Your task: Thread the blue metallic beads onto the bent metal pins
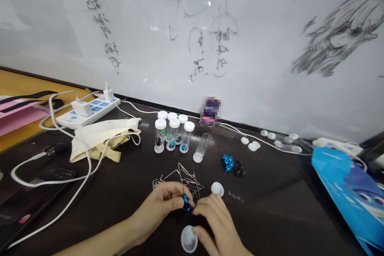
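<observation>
Left hand (160,204): fingers clamped on a small glossy blue metal piece (186,203), thumb and forefinger pinching it just above the dark matte tabletop (270,216). Right hand (217,218): fingers drawn together, tips against the same piece from 3 o'clock. My thumb lies on the rim of a round translucent plastic cup shape (188,241) at 6 o'clock; vial or cap, I cannot tell.

The piece is stubby and faceted. Its longer side runs roughly 12 to 6 o'clock; it is too small to tell which end leads.

- At 12 o'clock, touching my fingers: a tangle of thin bent steel wires (187,176), angular and bright. The count is unclear.
- At 2 o'clock, near: one loose white plastic cap (217,189).
- Further toward 2 o'clock: a heap of blue metal pieces (228,163) with a heap of black ones (239,169) just beside it.
- At 12 o'clock, further back: six clear plastic vials with white caps (174,134), upright and clustered. One uncapped clear vial (202,147) leans beside them.
- At 10 o'clock: one crumpled cream cloth bag (102,138), one white power strip (87,113) and looping white cable (81,176).
- At 3 o'clock, at the edge: one shiny blue packet (351,192).
</observation>
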Demonstrator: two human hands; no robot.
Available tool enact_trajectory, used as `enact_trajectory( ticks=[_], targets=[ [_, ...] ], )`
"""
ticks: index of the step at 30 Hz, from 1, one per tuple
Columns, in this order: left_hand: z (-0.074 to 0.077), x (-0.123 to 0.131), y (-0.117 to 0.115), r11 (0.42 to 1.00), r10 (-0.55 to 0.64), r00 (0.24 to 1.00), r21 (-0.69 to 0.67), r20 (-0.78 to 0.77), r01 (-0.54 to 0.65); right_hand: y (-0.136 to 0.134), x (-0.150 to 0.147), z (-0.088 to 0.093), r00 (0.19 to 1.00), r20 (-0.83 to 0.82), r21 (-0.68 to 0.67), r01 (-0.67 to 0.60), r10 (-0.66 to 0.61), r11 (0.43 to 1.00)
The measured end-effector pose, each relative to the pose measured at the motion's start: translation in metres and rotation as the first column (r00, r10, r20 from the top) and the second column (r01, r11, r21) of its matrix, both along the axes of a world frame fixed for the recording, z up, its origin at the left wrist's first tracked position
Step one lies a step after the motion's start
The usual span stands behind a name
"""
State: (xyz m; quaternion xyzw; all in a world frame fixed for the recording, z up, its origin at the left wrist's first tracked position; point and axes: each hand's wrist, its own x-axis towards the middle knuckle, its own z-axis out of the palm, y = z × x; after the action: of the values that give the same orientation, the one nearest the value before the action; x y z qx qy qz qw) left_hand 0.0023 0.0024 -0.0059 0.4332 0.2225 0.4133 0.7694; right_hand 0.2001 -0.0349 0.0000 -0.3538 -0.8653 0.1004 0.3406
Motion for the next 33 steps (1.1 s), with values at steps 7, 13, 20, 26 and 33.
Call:
enact_trajectory(
  ticks=[7, 13, 20, 26, 33],
  targets=[
    [-0.004, -0.001, 0.005, 0.991, -0.008, 0.994, -0.132, 0.105, 0.022, 0.010, 0.003, 0.009, 0.854, -0.444, -0.383, 0.094, -0.272, 0.919],
    [-0.008, 0.001, 0.005, 0.980, -0.160, 0.981, -0.102, 0.109, 0.171, 0.028, -0.001, 0.042, 0.750, -0.617, -0.649, -0.315, -0.238, 0.692],
    [0.003, 0.005, 0.005, 0.990, -0.091, 0.990, -0.096, 0.103, 0.101, 0.036, -0.008, 0.066, 0.784, -0.613, -0.584, -0.367, -0.098, 0.724],
    [0.039, 0.003, 0.025, 0.920, 0.314, 0.909, 0.325, -0.274, -0.220, 0.053, -0.006, 0.117, 0.797, -0.578, -0.276, 0.011, -0.175, 0.961],
    [0.056, 0.045, 0.075, 0.557, 0.685, 0.659, 0.806, -0.310, -0.200, 0.077, 0.005, 0.129, 0.601, -0.757, -0.102, 0.277, -0.255, 0.955]
  ],
)
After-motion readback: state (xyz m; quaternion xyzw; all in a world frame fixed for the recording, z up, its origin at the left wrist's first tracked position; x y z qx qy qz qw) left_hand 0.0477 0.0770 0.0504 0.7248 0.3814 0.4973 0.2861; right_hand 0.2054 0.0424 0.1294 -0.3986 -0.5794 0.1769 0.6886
